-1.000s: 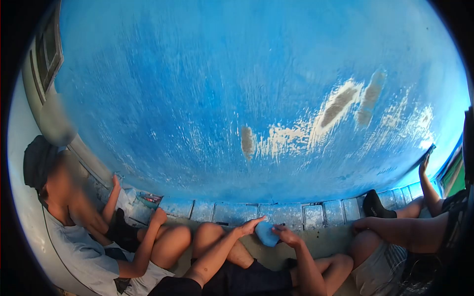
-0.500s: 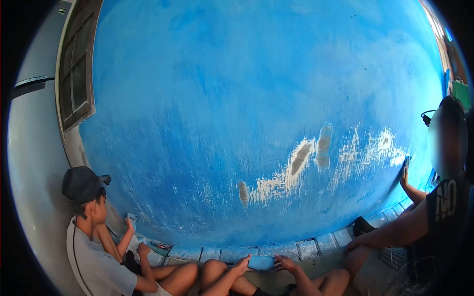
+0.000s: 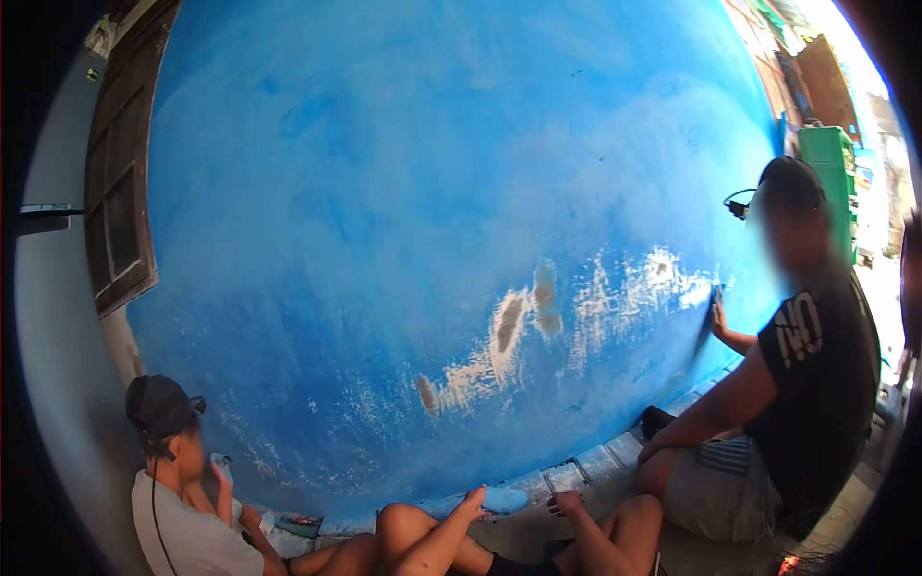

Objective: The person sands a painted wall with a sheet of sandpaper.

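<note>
My left hand (image 3: 473, 502), at the bottom middle of the head view, is closed on the left end of a light blue oblong piece (image 3: 504, 499). The piece looks flat and rounded; its material is too small to make out. To the right of it, my right hand (image 3: 567, 503) is apart from the piece, its fingers stretched toward the left and holding nothing visible. Both hands are above my bent legs, near the foot of a blue wall (image 3: 384, 221). White and grey patches show where the wall's paint is worn off.
At right, a person in a black shirt (image 3: 816, 384) presses a hand holding something dark (image 3: 717, 298) to the wall. At lower left, a person in a grey shirt (image 3: 187, 528) holds a pale piece (image 3: 221, 463) near it. Paving blocks (image 3: 595, 463) line the wall's base.
My view has turned to the right, showing more of the person in black. My right hand has moved away from the light blue piece, which stays in my left hand.
</note>
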Motion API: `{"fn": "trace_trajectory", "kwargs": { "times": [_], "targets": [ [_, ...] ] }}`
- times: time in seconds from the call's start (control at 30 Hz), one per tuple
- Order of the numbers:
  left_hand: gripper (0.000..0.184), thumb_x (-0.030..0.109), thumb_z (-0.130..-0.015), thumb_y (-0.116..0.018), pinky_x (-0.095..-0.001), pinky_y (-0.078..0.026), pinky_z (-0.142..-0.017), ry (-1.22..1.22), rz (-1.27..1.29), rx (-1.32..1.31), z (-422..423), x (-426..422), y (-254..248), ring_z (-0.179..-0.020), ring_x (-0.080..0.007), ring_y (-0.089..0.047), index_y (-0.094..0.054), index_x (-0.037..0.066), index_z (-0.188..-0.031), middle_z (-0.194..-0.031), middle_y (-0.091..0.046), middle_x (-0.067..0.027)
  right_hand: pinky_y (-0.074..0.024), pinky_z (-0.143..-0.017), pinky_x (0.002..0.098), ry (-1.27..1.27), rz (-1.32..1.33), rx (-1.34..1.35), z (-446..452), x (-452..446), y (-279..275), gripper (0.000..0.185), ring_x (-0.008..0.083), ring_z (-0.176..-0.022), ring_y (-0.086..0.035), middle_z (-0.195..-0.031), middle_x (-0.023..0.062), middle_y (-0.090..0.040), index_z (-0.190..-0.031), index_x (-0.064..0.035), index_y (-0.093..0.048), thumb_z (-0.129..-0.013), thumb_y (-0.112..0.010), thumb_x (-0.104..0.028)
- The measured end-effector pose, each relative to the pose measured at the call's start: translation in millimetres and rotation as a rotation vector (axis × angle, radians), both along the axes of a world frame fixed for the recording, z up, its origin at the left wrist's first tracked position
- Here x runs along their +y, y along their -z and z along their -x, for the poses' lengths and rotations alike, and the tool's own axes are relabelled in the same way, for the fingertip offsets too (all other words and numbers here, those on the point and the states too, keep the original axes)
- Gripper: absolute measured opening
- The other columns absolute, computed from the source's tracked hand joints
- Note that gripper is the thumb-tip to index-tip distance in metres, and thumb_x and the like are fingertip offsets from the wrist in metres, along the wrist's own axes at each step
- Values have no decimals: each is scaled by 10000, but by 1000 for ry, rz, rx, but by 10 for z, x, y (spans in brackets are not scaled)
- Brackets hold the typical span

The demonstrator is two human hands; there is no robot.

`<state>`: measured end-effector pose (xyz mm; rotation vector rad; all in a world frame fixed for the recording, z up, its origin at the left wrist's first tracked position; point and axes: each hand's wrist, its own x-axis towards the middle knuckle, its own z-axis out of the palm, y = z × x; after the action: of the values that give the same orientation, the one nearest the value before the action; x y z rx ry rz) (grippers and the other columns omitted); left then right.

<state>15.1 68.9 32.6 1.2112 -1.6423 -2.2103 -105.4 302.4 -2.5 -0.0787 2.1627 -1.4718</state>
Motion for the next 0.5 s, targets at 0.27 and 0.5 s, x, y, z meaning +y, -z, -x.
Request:
{"fn": "trace_trajectory", "kwargs": {
  "times": [0.27,0.5],
  "targets": [
    [514,381,-992,-390,-430,-403,-939,-104,20,89,272,252,-168,-1150,-321,-512,-451,-28,-1298,-1303,-489,-204,-533,-729,386,-35,-600,259,-318,1141,424,251,273,-886,-662,-967,168,-668,-1032,-65,-659,-893,-541,-237],
    [511,356,-1017,-333,-353,-337,-1016,-605,185,589,449,626,-1374,-1216,-289,-473,-475,-48,-1295,-1324,-490,-199,-528,-745,408,-380,-723,335,-317,1113,464,243,298,-893,-658,-962,166,-673,-1017,-77,-665,-865,-547,-225]
  ]
}}
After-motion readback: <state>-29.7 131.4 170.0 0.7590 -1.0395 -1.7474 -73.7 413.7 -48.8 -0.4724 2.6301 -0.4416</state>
